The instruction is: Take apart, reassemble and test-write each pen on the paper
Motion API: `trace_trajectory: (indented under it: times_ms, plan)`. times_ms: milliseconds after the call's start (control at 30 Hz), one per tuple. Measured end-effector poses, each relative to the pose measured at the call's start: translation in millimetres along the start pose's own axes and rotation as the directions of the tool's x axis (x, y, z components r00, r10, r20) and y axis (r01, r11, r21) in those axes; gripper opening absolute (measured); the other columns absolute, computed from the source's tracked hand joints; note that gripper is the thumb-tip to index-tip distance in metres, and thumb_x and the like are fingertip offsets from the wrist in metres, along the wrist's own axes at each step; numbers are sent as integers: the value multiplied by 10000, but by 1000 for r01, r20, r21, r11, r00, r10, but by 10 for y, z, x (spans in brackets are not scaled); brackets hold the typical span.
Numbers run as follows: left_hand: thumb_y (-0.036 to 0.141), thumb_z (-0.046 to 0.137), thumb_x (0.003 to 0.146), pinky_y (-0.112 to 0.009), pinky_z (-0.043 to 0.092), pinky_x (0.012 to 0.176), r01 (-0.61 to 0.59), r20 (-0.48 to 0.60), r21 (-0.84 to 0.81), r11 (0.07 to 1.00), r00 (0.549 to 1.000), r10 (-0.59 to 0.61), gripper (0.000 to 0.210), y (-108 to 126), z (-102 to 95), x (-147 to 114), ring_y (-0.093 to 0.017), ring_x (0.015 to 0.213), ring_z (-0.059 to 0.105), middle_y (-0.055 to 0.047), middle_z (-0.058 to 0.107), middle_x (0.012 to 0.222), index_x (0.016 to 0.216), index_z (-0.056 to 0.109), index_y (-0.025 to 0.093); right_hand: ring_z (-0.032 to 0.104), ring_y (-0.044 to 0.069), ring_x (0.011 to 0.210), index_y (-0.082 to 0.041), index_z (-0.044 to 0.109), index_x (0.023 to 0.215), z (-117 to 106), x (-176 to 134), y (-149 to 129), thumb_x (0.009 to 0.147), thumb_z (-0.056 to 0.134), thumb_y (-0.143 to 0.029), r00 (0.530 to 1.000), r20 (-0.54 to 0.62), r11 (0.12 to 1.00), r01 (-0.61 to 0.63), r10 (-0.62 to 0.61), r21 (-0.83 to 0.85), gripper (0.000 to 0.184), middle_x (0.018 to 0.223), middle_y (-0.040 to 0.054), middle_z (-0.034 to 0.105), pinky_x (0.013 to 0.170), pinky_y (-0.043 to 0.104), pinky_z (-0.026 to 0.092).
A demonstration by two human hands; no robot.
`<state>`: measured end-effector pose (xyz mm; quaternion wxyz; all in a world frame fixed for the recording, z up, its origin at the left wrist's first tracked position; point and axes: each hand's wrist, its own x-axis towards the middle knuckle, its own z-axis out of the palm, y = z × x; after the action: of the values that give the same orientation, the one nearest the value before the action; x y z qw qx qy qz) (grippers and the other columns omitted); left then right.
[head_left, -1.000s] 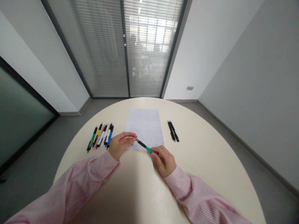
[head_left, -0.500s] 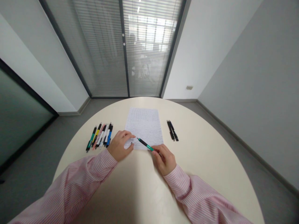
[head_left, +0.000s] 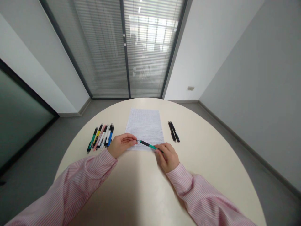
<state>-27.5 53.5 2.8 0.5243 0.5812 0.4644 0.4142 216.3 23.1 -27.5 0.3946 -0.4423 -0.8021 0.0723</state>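
Two pink-striped sleeves (head_left: 82,175) reach in over the near edge of the bench (head_left: 202,157). The right hand (head_left: 168,157) is closed around the rear part of a green-and-black pen (head_left: 147,144), which slants above the near end of a sheet of lined paper (head_left: 145,125). The left hand (head_left: 122,144) has its fingertips drawn together at the pen's tip; whether they grip it is too small to tell. Toward the bench's left edge lies a row of coloured pens (head_left: 102,138), several touching. Right of the paper, two black pens (head_left: 175,131) lie side by side. Beyond the bench's far edge stands a glass partition (head_left: 150,78) with blinds.
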Motion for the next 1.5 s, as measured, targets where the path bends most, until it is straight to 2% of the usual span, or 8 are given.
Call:
trace_trajectory:
  times_ms: [133, 433, 633, 800, 1000, 1167, 1333, 1500]
  plan:
    - [387, 716, 646, -315, 522, 782, 1, -23, -22, 1000, 1000, -2, 334, 31, 15, -7, -186, 774, 664, -75, 698, 803, 838, 624, 130, 531, 187, 774, -192, 606, 993, 3, 1, -4, 858, 459, -202, 1000, -6, 1000, 21, -21, -19, 199, 848, 71, 595, 691, 325, 449]
    - [414, 708, 636, -314, 524, 778, -44, -55, 44, 998, 997, 47, 334, 50, 1, 0, -180, 767, 649, -69, 690, 797, 802, 646, 130, 531, 184, 775, -194, 616, 982, -8, 11, -23, 857, 456, -207, 1000, -10, 999, 17, -17, -40, 202, 844, 70, 590, 685, 316, 441]
    - [381, 692, 649, -291, 527, 748, -72, -19, 118, 990, 997, 75, 278, 61, 35, -16, -175, 754, 646, -65, 692, 784, 775, 652, 136, 524, 191, 775, -190, 612, 984, -21, 25, -39, 850, 466, -188, 1000, 0, 999, 28, -28, -34, 198, 841, 75, 584, 683, 325, 433]
    - [354, 688, 655, -285, 530, 746, -77, -32, 139, 987, 996, 82, 259, 53, 45, -22, -175, 763, 645, -68, 693, 803, 788, 657, 133, 524, 193, 788, -195, 607, 997, -46, 36, -77, 854, 456, -188, 999, -6, 997, 52, -52, -48, 208, 848, 76, 580, 700, 334, 422]
    - [330, 698, 644, -294, 531, 767, -63, -12, 125, 990, 998, 65, 254, 30, 35, -26, -181, 778, 650, -74, 696, 820, 794, 665, 127, 555, 167, 770, -189, 535, 1027, -79, 52, -141, 894, 378, -171, 999, 12, 999, -31, 31, 29, 206, 835, 54, 601, 678, 298, 415]
    - [319, 702, 641, -291, 534, 760, -43, -7, 115, 992, 999, 44, 251, 37, 42, -32, -182, 768, 655, -81, 701, 819, 792, 669, 123, 543, 184, 789, -183, 510, 956, -87, 65, -193, 865, 426, -204, 1000, -9, 992, -13, 14, 124, 125, 827, 70, 569, 678, 306, 450]
    - [320, 716, 623, -293, 539, 751, -38, -10, 103, 994, 999, 39, 253, 58, 48, -39, -185, 758, 658, -83, 704, 804, 778, 675, 123, 547, 179, 750, -194, 528, 963, -84, 48, -168, 865, 435, -191, 1000, -12, 993, 6, -4, 119, 135, 800, 61, 584, 668, 310, 462]
    - [318, 719, 627, -309, 541, 760, -61, -5, 94, 994, 998, 61, 260, 39, 50, -43, -192, 763, 659, -89, 702, 812, 786, 678, 117, 557, 179, 770, -192, 501, 1063, -94, 55, -185, 865, 441, -214, 1000, -4, 988, -19, 19, 154, 208, 854, 72, 570, 648, 300, 477]
